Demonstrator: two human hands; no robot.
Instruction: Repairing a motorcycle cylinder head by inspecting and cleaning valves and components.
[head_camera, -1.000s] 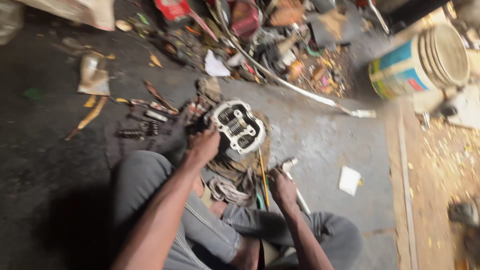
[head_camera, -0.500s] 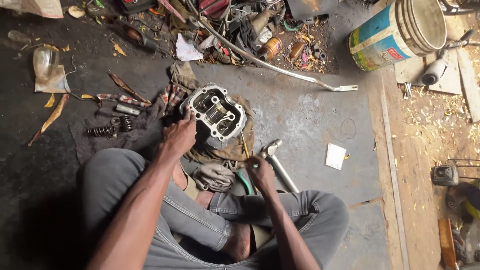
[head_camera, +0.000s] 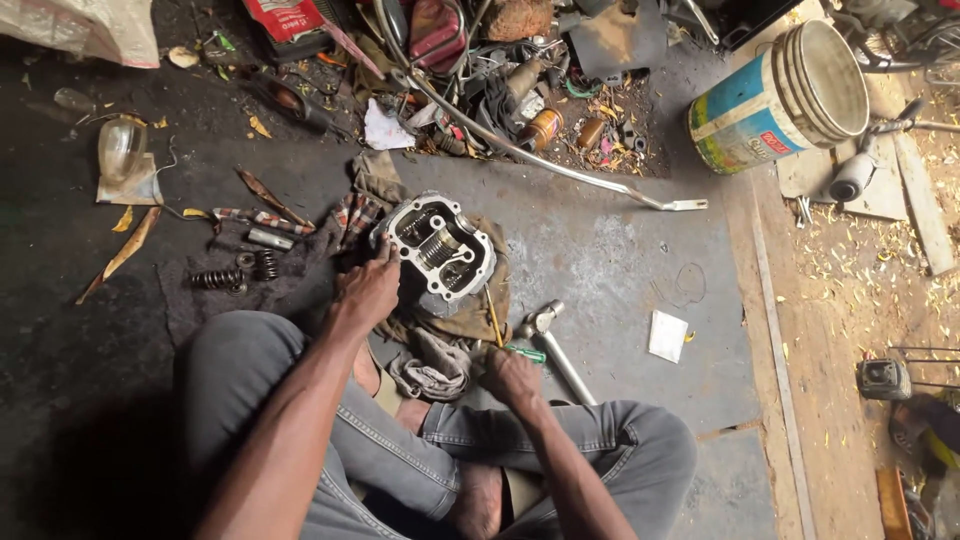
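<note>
Mid-frame, the cylinder head (head_camera: 437, 246) is gripped at its edge by the left hand (head_camera: 368, 290); looks heavy, rigid. Right hand (head_camera: 511, 375) is clenched on a screwdriver (head_camera: 500, 335).

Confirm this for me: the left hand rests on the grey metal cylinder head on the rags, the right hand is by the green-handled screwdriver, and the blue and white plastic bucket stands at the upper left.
One thing is wrong. In the head view the blue and white plastic bucket lies at the upper right, not the upper left. The left hand does rest on the grey metal cylinder head on the rags, and the right hand is by the green-handled screwdriver.
</note>
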